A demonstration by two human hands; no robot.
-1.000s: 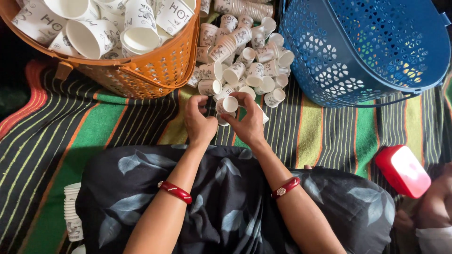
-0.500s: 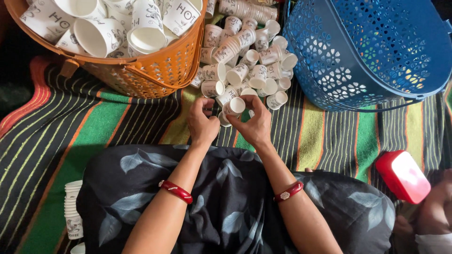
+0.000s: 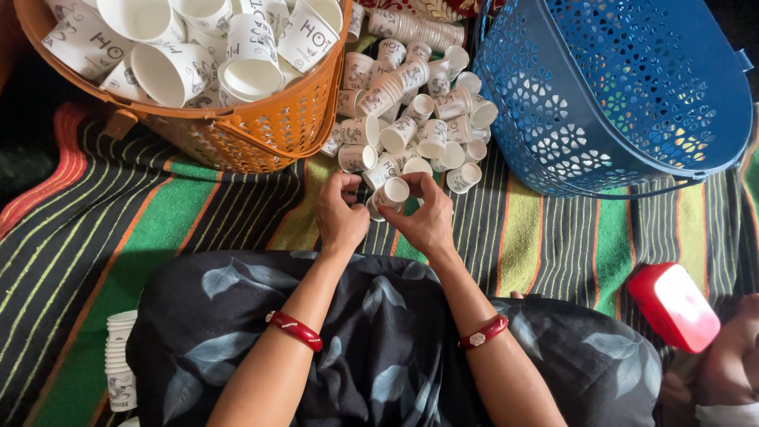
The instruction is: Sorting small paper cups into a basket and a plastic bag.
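Note:
My left hand [image 3: 338,213] and my right hand [image 3: 427,221] meet over a striped mat, both gripping a small white paper cup [image 3: 389,194] between their fingertips. Just beyond them lies a pile of small printed paper cups [image 3: 411,111] on the mat. An orange basket [image 3: 261,138] at the upper left is full of larger white cups. A blue perforated basket [image 3: 617,95] stands tilted at the upper right. Each wrist wears a red bangle.
A stack of nested cups [image 3: 121,356] stands at the lower left beside my dark leaf-patterned lap. A red and white box [image 3: 674,307] lies at the lower right, next to another person's hand [image 3: 731,356]. The striped mat [image 3: 158,213] covers the floor.
My hands have lifted slightly from the pile's edge and drawn a single cup towards me. The view has shifted a little, baskets unchanged.

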